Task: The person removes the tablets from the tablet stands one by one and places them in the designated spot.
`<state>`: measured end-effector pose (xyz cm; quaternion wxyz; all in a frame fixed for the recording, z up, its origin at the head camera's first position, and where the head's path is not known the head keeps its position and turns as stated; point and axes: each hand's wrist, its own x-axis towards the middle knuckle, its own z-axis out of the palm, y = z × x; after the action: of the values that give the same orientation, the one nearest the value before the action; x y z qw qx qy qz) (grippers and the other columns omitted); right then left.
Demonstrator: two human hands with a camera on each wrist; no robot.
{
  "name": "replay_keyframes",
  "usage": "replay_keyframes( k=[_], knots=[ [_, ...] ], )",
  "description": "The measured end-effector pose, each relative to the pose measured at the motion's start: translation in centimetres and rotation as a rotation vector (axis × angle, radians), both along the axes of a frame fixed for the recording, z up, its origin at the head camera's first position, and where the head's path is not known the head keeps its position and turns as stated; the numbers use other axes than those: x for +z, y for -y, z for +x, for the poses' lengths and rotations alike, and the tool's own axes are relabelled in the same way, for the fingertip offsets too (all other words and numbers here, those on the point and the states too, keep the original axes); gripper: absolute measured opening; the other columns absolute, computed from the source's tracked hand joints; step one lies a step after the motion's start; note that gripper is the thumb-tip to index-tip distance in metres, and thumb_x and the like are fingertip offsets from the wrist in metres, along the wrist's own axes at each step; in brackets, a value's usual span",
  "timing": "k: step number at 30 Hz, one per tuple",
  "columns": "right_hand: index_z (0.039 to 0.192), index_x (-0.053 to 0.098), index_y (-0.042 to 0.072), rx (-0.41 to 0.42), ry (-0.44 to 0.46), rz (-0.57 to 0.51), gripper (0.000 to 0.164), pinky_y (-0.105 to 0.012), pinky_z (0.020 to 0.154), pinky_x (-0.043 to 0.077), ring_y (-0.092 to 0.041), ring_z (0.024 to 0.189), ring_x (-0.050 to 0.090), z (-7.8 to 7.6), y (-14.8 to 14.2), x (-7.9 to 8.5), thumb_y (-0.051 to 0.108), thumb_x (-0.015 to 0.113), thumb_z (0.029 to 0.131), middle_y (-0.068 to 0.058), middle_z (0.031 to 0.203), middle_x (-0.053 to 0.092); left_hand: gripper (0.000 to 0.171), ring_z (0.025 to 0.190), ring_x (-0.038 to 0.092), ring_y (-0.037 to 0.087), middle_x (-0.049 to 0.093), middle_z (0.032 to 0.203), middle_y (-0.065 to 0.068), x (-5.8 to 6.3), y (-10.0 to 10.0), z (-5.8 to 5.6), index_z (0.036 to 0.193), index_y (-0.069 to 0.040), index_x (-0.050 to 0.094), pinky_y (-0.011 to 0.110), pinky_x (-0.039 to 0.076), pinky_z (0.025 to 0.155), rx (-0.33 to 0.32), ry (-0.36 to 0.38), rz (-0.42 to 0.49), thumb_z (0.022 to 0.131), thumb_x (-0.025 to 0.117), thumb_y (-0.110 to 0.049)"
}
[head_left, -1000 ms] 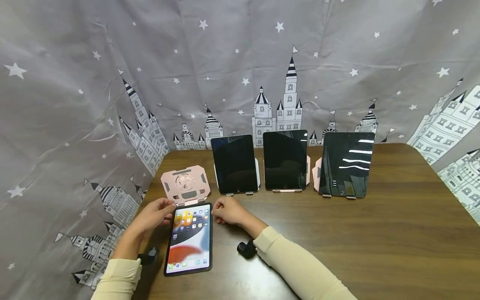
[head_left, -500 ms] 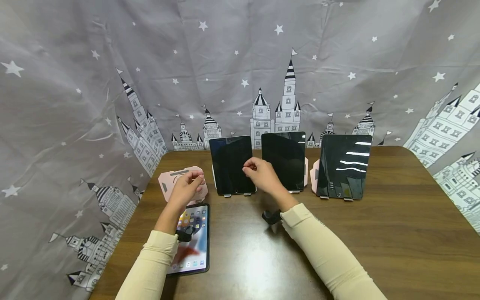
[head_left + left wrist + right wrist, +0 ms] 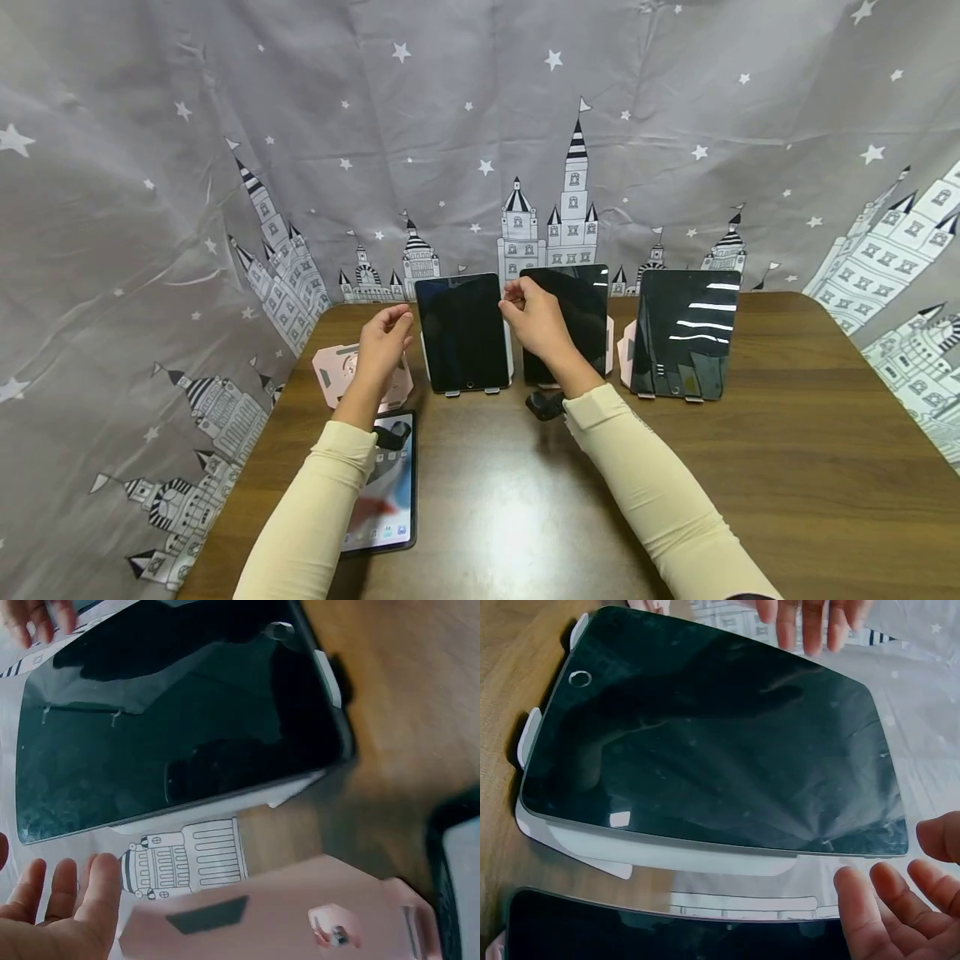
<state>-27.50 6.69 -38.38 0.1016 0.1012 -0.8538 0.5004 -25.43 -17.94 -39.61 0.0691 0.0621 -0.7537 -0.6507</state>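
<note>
A dark tablet [image 3: 462, 333] with a round home button leans upright on a white stand [image 3: 667, 851]. My left hand [image 3: 382, 346] hovers at its left side, fingers loosely bent and holding nothing. Opposite it, my right hand [image 3: 536, 321] hangs by the right edge, in front of a second dark tablet [image 3: 592, 333]. Both wrist views show a gap between my fingertips and the tablet's edges. A pink folding stand [image 3: 337, 371] sits behind my left wrist, bearing no tablet. Under my left forearm lies a lit tablet [image 3: 401, 492] flat on the table, partly covered.
Farther right, a third dark tablet [image 3: 684, 333] leans on a pink stand [image 3: 627, 354]. The brown wooden table [image 3: 795, 467] extends to the right. Behind it hangs a grey curtain [image 3: 420, 158] printed with stars and castles.
Both hands have left the lit tablet's upper edges and moved up and to the right, reaching either side of the dark tablet on the white stand. The lit tablet stays in place.
</note>
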Motion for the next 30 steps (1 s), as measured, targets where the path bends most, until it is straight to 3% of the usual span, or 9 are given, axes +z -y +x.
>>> replay_keyframes(
  k=[8, 19, 30],
  knots=[
    [0.120, 0.060, 0.002, -0.012, -0.008, -0.010, 0.025, -0.038, 0.089, 0.054, -0.025, 0.103, 0.067, -0.2, 0.5, -1.0, 0.011, 0.063, 0.097, -0.014, 0.113, 0.068, 0.039, 0.120, 0.052, 0.029, 0.054, 0.133, 0.022, -0.1, -0.8, -0.7, 0.137, 0.003, 0.052, 0.049, 0.047, 0.101, -0.049, 0.037, 0.010, 0.102, 0.054, -0.014],
    [0.130, 0.059, -0.001, -0.004, -0.030, 0.022, 0.035, -0.037, 0.090, 0.054, -0.025, 0.102, 0.068, -0.4, 0.8, -1.2, 0.010, 0.063, 0.097, -0.014, 0.114, 0.068, 0.038, 0.112, 0.052, 0.025, 0.051, 0.126, 0.017, -0.8, -1.1, -0.5, 0.136, 0.001, 0.051, 0.048, 0.050, 0.097, -0.057, 0.004, -0.058, 0.101, 0.055, -0.011],
    [0.126, 0.060, 0.000, -0.003, -0.098, 0.029, 0.031, -0.038, 0.084, 0.052, -0.025, 0.094, 0.063, -0.5, 1.0, -2.0, 0.010, 0.063, 0.097, -0.012, 0.105, 0.064, 0.027, 0.102, 0.053, 0.020, 0.053, 0.115, 0.011, -0.7, -1.2, -0.3, 0.126, 0.001, 0.054, 0.047, 0.051, 0.093, -0.010, -0.037, -0.047, 0.101, 0.055, -0.011]
  ],
)
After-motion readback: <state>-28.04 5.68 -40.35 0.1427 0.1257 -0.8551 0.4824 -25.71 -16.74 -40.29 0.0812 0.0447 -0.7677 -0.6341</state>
